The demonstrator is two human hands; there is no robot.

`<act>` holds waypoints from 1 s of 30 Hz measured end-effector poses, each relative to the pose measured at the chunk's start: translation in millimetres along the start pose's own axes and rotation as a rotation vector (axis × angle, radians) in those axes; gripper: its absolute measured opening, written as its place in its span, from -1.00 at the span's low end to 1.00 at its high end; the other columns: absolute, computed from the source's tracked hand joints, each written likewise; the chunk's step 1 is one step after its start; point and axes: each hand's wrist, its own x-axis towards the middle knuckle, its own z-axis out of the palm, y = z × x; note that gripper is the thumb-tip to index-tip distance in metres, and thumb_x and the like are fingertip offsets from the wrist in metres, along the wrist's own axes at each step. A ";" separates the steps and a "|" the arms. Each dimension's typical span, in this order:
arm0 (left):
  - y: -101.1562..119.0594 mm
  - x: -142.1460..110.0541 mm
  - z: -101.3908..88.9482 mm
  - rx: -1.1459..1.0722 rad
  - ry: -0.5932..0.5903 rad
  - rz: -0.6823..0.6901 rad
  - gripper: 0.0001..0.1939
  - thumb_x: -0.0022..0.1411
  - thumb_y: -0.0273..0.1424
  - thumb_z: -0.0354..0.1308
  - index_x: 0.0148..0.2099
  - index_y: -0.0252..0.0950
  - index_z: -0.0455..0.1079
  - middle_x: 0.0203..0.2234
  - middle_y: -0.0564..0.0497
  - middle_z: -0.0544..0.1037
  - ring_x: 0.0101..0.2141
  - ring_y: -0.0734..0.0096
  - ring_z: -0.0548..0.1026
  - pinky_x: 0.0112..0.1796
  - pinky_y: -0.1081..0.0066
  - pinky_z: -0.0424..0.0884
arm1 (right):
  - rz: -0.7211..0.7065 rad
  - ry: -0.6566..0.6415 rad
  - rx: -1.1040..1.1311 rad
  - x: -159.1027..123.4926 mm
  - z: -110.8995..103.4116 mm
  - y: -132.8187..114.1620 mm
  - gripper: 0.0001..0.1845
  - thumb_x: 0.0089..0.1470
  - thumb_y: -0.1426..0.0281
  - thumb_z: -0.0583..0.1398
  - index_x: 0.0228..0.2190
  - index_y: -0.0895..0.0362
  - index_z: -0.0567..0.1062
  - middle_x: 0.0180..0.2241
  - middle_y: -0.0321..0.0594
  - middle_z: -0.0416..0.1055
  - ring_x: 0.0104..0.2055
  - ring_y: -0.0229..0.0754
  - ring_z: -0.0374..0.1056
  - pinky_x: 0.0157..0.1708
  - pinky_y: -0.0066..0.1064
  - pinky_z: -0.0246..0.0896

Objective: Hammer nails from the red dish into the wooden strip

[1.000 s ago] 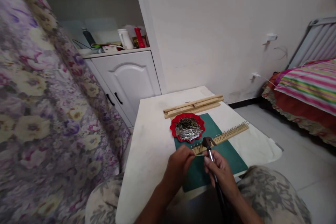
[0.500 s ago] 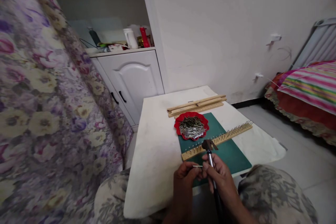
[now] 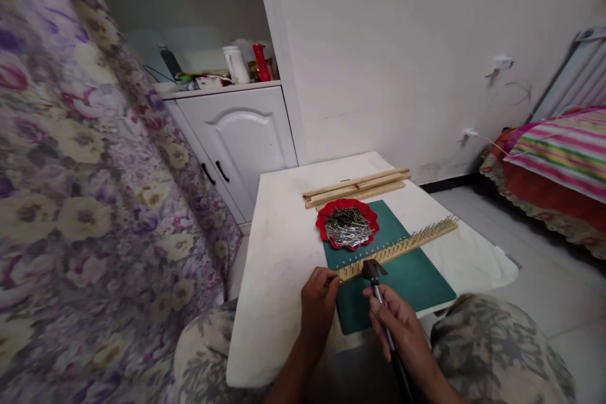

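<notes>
My right hand (image 3: 395, 315) is wrapped around the handle of a claw hammer (image 3: 373, 270), whose dark head is raised near the wooden strip. My left hand (image 3: 319, 303) is closed in a pinch at the left end of that strip (image 3: 391, 266), on a thin nail that its fingers mostly hide. Rows of nails (image 3: 416, 240) stand up along the strip, many of them tilted. Under it lies a green mat (image 3: 411, 284). Behind the strip, a red scalloped dish (image 3: 322, 227) holds a heap of loose nails (image 3: 348, 226).
Several wooden strips (image 3: 357, 188) lie at the back of the white-covered table (image 3: 277, 265). A floral curtain (image 3: 95, 189) hangs at left beside a white cabinet (image 3: 250, 139). At right is a bed with a striped cover (image 3: 563, 139). My knees flank the table.
My left hand has moved away from my right hand, up and left to the strip's end with the nail. My right hand keeps the hammer, its head slightly lower.
</notes>
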 end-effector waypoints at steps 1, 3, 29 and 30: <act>-0.6 0.4 1.1 0.020 0.000 0.014 -0.85 0.18 -0.40 -0.01 -0.38 -0.28 0.36 -0.46 0.04 0.43 -0.39 0.44 0.40 -0.35 0.48 0.30 | 0.001 0.003 0.000 -0.3 0.3 0.3 -0.65 0.07 0.13 0.13 -0.26 0.15 0.27 -0.70 -0.51 0.21 -0.84 -0.50 -0.03 -0.85 -0.68 -0.16; -0.6 0.7 2.3 0.046 0.003 0.035 -0.85 0.18 -0.41 -0.02 -0.37 -0.28 0.36 -0.45 0.04 0.43 -0.39 0.44 0.40 -0.35 0.49 0.30 | 0.007 0.004 0.004 -0.3 0.8 0.8 -0.65 0.07 0.13 0.13 -0.26 0.15 0.27 -0.71 -0.51 0.20 -0.84 -0.50 -0.05 -0.86 -0.68 -0.17; -6.1 4.2 10.0 0.179 -0.056 0.063 -0.87 0.06 -0.56 -0.02 -0.43 -0.28 0.32 -0.49 0.07 0.39 -0.42 0.48 0.37 -0.40 0.52 0.22 | 0.078 -0.229 0.059 15.8 19.6 -17.0 -0.67 0.11 0.14 0.08 -0.32 0.17 0.30 -0.71 -0.46 0.30 -0.87 -0.49 0.02 -0.90 -0.69 -0.17; -6.9 4.1 10.0 0.187 -0.059 0.057 -0.86 0.04 -0.57 -0.02 -0.45 -0.28 0.30 -0.50 0.07 0.38 -0.42 0.48 0.36 -0.41 0.52 0.21 | 0.072 -0.238 0.048 16.7 20.8 -15.7 -0.68 0.11 0.14 0.08 -0.34 0.17 0.29 -0.71 -0.46 0.30 -0.87 -0.49 0.02 -0.90 -0.70 -0.17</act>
